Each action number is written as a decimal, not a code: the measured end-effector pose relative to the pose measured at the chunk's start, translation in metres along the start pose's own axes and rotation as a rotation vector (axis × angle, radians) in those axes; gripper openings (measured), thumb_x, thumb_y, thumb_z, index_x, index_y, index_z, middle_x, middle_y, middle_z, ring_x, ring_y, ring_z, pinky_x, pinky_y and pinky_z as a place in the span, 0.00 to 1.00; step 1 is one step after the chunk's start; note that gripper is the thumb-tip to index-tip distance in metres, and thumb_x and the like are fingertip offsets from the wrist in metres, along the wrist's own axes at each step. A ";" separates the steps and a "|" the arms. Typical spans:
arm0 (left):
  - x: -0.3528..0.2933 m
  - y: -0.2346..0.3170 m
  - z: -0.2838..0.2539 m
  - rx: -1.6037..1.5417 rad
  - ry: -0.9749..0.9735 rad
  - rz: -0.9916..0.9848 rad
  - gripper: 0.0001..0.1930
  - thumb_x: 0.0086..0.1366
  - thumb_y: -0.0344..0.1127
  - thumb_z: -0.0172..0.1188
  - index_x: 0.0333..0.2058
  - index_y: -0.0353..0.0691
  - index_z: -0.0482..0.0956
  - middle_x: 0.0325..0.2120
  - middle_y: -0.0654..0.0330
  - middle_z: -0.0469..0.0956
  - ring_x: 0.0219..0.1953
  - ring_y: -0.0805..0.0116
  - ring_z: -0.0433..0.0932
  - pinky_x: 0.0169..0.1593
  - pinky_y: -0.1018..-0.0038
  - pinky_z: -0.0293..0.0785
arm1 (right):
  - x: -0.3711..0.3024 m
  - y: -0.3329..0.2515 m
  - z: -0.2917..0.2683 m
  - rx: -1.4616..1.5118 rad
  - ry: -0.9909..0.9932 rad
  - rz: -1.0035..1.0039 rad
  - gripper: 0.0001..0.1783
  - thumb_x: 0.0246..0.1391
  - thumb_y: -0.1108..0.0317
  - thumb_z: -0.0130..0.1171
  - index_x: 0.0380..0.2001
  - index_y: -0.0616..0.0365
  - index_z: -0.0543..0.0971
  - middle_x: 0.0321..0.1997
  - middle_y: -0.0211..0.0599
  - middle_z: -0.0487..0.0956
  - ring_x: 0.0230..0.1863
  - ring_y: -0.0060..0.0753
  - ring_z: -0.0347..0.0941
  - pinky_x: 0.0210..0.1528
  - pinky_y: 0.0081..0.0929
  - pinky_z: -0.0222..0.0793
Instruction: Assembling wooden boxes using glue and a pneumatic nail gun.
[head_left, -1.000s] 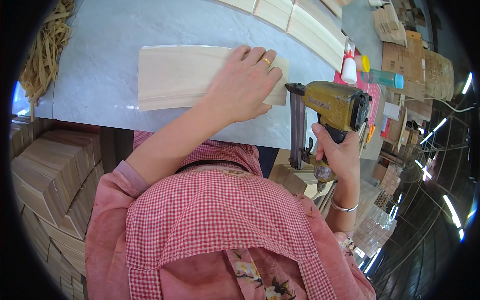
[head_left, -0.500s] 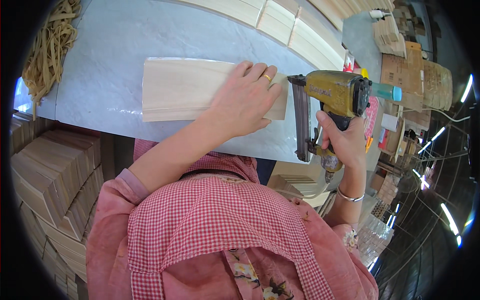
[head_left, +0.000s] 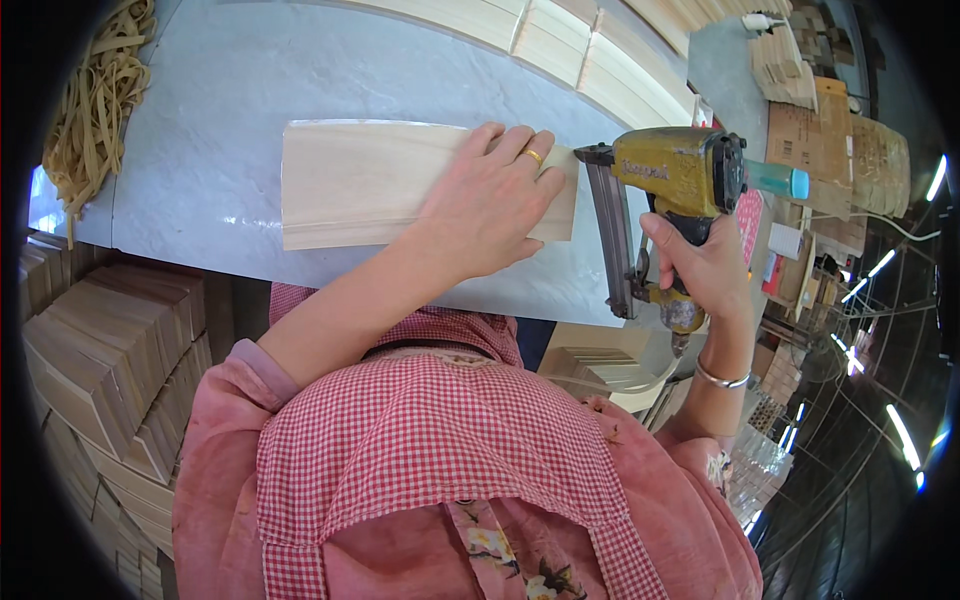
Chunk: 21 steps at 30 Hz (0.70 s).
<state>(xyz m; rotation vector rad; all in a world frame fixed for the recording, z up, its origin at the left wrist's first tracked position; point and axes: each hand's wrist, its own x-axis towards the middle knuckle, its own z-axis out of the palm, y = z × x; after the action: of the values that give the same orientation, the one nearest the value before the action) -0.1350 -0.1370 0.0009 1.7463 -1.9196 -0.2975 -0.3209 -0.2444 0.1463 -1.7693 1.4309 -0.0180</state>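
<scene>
A thin, pale wooden board (head_left: 360, 185) lies flat on the bluish-grey tabletop. My left hand (head_left: 492, 200) spans its right part, fingertips at the far edge and thumb at the near edge, holding it down. A ring is on one finger. In my right hand (head_left: 712, 265) is a worn yellow and black pneumatic nail gun (head_left: 665, 160), its handle wrapped by my fingers. The gun's nose points left, close to the board's right end; whether they touch I cannot tell. Its long magazine (head_left: 611, 240) slants down past the table's near right edge.
Pale wooden strips (head_left: 555, 40) line the table's far side. A bundle of tan bands (head_left: 100, 110) hangs at the far left. Stacked wooden pieces (head_left: 105, 340) stand below left, with more boards (head_left: 600, 372) below the right edge. Cardboard boxes (head_left: 800, 140) are at right.
The nail gun's body and my right hand have shifted slightly right, tilting the magazine's lower end rightward. The nose stays near the board's end. My left hand stays put on the board.
</scene>
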 end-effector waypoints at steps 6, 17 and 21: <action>-0.011 -0.005 -0.003 -0.049 0.076 0.041 0.34 0.48 0.51 0.77 0.50 0.39 0.76 0.64 0.49 0.69 0.69 0.49 0.60 0.72 0.54 0.53 | 0.001 -0.008 -0.004 -0.051 -0.041 0.018 0.15 0.57 0.65 0.70 0.38 0.66 0.79 0.16 0.29 0.75 0.12 0.19 0.67 0.15 0.17 0.62; -0.111 -0.086 -0.112 0.265 -0.028 -0.196 0.46 0.38 0.42 0.76 0.60 0.36 0.71 0.59 0.51 0.74 0.63 0.52 0.69 0.69 0.55 0.61 | -0.055 0.035 0.006 0.072 0.082 -0.040 0.14 0.56 0.67 0.70 0.37 0.67 0.79 0.19 0.30 0.75 0.13 0.19 0.66 0.15 0.18 0.63; -0.100 -0.074 -0.095 0.275 -0.001 -0.186 0.43 0.35 0.44 0.76 0.55 0.36 0.75 0.54 0.53 0.76 0.55 0.54 0.73 0.64 0.59 0.66 | -0.070 0.047 0.014 0.100 0.076 -0.033 0.13 0.56 0.68 0.70 0.37 0.67 0.79 0.19 0.30 0.76 0.13 0.19 0.66 0.15 0.18 0.64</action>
<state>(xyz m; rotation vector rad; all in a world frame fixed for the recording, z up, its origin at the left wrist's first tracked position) -0.0193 -0.0335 0.0215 2.1087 -1.8722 -0.1022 -0.3761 -0.1787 0.1418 -1.7259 1.4303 -0.1730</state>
